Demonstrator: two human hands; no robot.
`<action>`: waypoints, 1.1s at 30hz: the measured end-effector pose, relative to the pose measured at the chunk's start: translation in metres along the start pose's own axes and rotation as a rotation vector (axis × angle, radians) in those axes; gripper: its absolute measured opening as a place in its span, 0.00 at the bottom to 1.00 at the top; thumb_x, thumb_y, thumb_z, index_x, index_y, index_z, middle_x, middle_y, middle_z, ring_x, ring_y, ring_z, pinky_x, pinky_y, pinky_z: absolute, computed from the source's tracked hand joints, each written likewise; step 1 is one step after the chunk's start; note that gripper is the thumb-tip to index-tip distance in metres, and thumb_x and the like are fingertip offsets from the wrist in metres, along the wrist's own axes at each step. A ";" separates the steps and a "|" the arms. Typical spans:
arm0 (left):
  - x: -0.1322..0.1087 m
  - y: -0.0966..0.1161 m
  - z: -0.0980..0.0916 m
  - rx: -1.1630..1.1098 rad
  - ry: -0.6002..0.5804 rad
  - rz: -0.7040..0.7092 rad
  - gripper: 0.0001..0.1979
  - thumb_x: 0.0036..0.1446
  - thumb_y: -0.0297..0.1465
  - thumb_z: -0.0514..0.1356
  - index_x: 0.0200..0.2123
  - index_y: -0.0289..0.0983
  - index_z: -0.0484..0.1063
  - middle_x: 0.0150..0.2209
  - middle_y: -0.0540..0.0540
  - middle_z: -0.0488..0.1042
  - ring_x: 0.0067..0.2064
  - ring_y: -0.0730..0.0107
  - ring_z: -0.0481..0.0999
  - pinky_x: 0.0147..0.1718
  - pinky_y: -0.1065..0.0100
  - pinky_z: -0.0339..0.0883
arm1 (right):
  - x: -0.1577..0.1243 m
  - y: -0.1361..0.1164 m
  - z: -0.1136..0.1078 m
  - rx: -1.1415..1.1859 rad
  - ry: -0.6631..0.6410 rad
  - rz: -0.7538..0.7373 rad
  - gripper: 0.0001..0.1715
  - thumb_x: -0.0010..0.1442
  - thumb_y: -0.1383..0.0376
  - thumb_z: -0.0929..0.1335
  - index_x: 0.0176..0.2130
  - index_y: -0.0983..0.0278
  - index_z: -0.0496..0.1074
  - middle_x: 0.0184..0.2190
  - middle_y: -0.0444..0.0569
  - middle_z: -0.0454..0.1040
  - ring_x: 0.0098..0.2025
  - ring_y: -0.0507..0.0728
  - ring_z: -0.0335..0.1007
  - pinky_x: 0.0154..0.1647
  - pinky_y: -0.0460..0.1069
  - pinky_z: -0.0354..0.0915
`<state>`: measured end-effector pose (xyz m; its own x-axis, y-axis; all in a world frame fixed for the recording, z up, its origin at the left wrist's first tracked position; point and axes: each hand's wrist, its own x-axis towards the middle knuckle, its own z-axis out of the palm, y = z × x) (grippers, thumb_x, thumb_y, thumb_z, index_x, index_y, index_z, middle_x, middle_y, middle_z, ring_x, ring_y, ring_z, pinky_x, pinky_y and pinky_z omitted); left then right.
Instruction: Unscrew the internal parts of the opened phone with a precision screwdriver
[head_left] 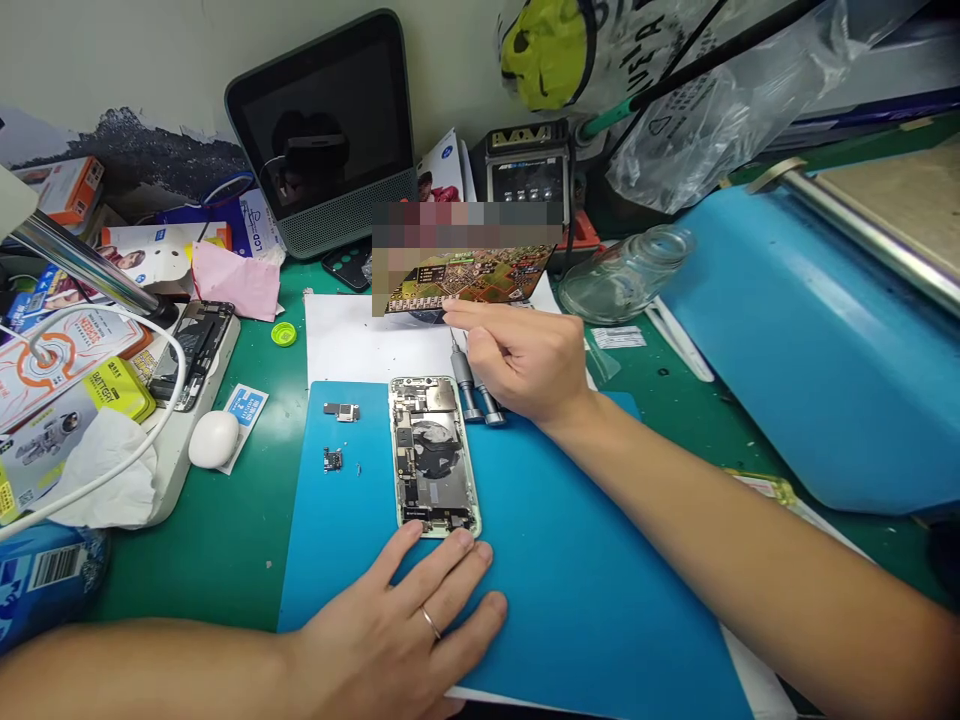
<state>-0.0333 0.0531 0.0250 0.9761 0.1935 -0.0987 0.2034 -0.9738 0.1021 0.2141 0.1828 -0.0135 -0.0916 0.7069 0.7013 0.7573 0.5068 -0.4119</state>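
Observation:
An opened phone [435, 460] with its inner parts showing lies on a blue mat [585, 580]. My left hand [427, 620], fingers spread and a ring on one of them, rests at the phone's bottom edge. Right of the phone's top, my right hand [529, 360] is raised with its fingers curled and the index finger reaching to the lower edge of a propped screen [472, 280] that shows a circuit board picture. Nothing shows in its grasp. Below it stand or lie two grey screwdrivers [480, 390]. Small metal parts [342, 411] sit left of the phone.
A dark display [330, 130] stands at the back. On the left are a second phone [193, 350], a white earbud case [214, 440], a lamp pole and boxes. A glass jar [626, 275], white tweezers [679, 340] and a blue machine [795, 360] are on the right.

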 end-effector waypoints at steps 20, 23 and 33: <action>0.001 0.001 0.000 -0.003 0.001 -0.007 0.30 0.73 0.44 0.47 0.71 0.35 0.58 0.73 0.36 0.54 0.73 0.48 0.52 0.66 0.47 0.49 | 0.014 0.006 0.004 0.403 -0.515 -0.082 0.34 0.75 0.50 0.54 0.74 0.50 0.43 0.76 0.39 0.42 0.77 0.58 0.42 0.75 0.59 0.53; 0.002 0.000 -0.002 -0.003 -0.008 -0.001 0.30 0.73 0.44 0.47 0.71 0.36 0.59 0.72 0.38 0.56 0.73 0.49 0.53 0.66 0.49 0.49 | 0.015 0.007 0.005 0.376 -0.553 -0.058 0.35 0.74 0.48 0.53 0.74 0.48 0.39 0.76 0.38 0.38 0.77 0.59 0.39 0.74 0.60 0.56; 0.001 -0.001 -0.002 -0.005 -0.001 -0.003 0.30 0.73 0.44 0.47 0.71 0.36 0.58 0.72 0.37 0.55 0.73 0.48 0.52 0.66 0.48 0.49 | 0.016 0.006 0.007 0.372 -0.568 -0.055 0.36 0.74 0.47 0.53 0.75 0.47 0.36 0.77 0.38 0.35 0.78 0.59 0.37 0.69 0.57 0.63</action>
<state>-0.0321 0.0544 0.0264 0.9755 0.1958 -0.1003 0.2062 -0.9726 0.1070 0.2128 0.2009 -0.0088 -0.5257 0.7731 0.3550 0.4784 0.6137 -0.6281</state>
